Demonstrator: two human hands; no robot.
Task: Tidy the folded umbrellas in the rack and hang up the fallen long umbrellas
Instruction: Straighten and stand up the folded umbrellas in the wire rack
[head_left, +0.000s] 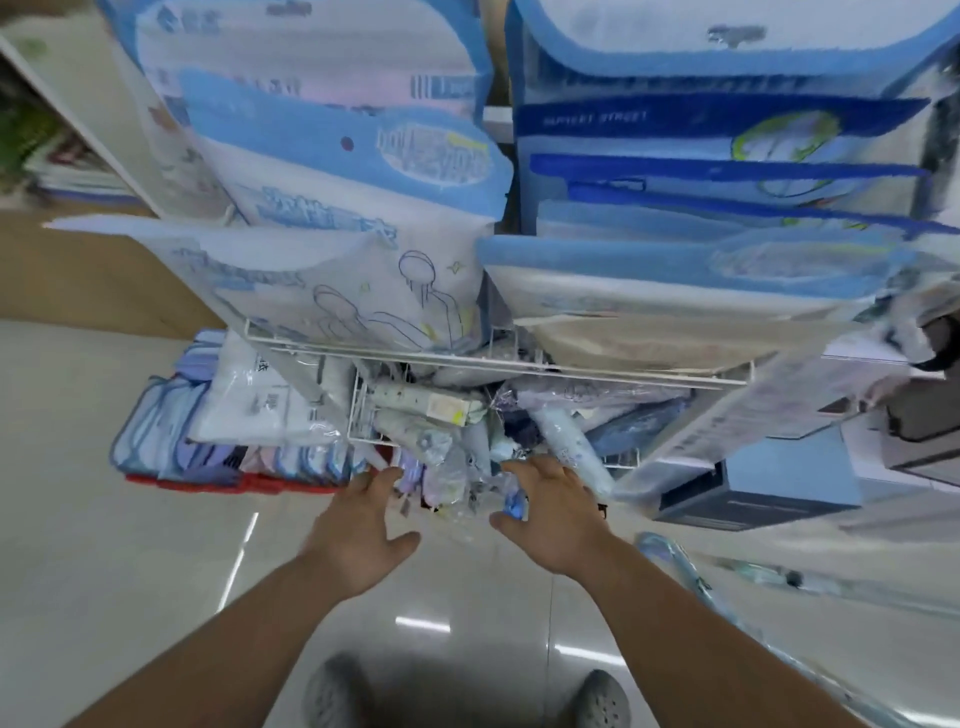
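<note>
Left hand (363, 519) spread open; right hand (553, 512) on the folded umbrellas (441, 436) in the wire rack (519, 362), grip unclear. They look light and slippery-sleeved, probably best grasped mid-body.

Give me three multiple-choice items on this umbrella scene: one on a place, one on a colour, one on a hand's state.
1. Where does the long umbrella lie? A on the floor at the person's right; B hung from a hook; C upright in a bucket.
2. What colour is the wire rack? A black; B white; C red.
3. How is the left hand? A clenched in a fist; B gripping a handle; C open, fingers spread.
Answers: 1 A, it stretches over the floor tiles; 2 B, its wires are white; 3 C, the fingers are straight and hold nothing.
</note>
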